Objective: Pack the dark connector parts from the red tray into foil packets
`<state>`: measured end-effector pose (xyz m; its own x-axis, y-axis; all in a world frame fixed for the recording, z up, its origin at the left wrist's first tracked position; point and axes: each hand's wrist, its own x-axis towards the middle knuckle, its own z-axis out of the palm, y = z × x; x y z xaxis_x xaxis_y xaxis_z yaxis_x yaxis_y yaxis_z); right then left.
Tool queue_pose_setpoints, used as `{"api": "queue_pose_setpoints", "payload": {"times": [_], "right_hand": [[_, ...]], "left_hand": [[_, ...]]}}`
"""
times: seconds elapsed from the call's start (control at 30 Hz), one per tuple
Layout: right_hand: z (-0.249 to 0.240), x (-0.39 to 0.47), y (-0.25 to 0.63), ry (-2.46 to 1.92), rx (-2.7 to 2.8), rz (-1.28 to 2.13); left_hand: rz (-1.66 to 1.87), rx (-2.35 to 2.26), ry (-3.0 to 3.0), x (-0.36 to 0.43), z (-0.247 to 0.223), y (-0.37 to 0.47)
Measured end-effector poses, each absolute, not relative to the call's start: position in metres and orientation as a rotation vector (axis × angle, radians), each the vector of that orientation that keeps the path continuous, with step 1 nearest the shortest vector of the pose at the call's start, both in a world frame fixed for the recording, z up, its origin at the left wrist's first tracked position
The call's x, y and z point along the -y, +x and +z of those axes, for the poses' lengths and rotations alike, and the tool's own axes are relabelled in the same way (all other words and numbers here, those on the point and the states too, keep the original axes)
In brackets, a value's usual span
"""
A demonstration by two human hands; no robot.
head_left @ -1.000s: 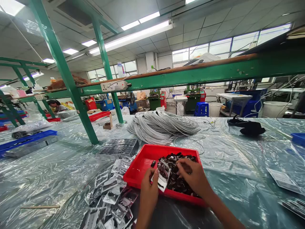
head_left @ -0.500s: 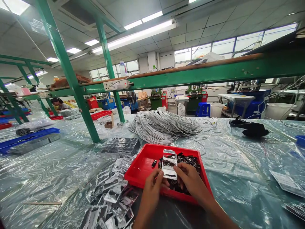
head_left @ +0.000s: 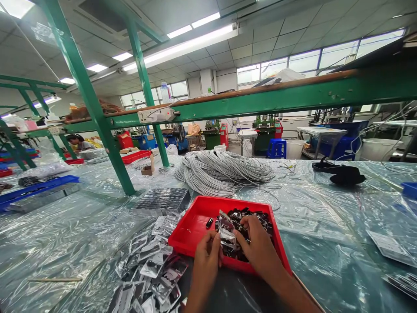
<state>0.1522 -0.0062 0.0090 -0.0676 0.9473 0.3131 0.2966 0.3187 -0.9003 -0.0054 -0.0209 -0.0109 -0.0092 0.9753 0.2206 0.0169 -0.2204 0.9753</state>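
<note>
A small silvery packet [head_left: 227, 232] is held over the red tray [head_left: 192, 221], tilted and partly blurred. My left hand [head_left: 207, 256] pinches its lower left edge between thumb and fingers. On the other side, my right hand [head_left: 257, 241] has its thumb at the packet's right edge, with the fingers curled. Many small black parts [head_left: 260, 221] fill the right part of the tray, beneath and behind my hands. One black part [head_left: 209, 223] lies apart on the tray's bare left side.
Silvery packets [head_left: 156, 265] are heaped left of the tray. Behind it are a stack of packets [head_left: 164, 199] and a grey cable coil [head_left: 218, 174]. A green post [head_left: 97, 113] rises at left; a black object [head_left: 345, 176] lies at right. A person [head_left: 78, 142] sits far left.
The packet has tipped from facing me flat to a slanted, narrower view. My right hand's fingers have lifted slightly, while my left hand stays at the packet's lower left.
</note>
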Motion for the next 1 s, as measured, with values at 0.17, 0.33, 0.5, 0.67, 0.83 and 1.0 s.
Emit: {"api": "queue_pose_setpoints", "payload": {"times": [0.17,0.33,0.5,0.67,0.83,1.0], "right_hand": [[0.019,0.011,0.159,-0.991,1.955,0.705],[0.016,0.008,0.168,-0.899,2.085,0.567],[0.003,0.001,0.157,-0.995,1.731,0.803],[0.019,0.000,0.175,-1.187,1.694,0.579],[0.024,0.039,0.251,-1.441,1.651,0.294],[-0.017,0.099,0.317,-1.605,1.745,0.618]], "left_hand": [[1.187,-1.011,1.523,0.025,-0.001,-0.010],[1.147,-1.032,1.590,0.028,0.009,-0.013],[1.587,-1.329,1.340,0.014,0.002,-0.031],[2.158,-1.187,0.636,-0.007,0.001,-0.077],[2.174,-0.937,0.332,-0.013,0.004,-0.093],[1.957,-0.848,0.577,-0.002,0.010,-0.056]]}}
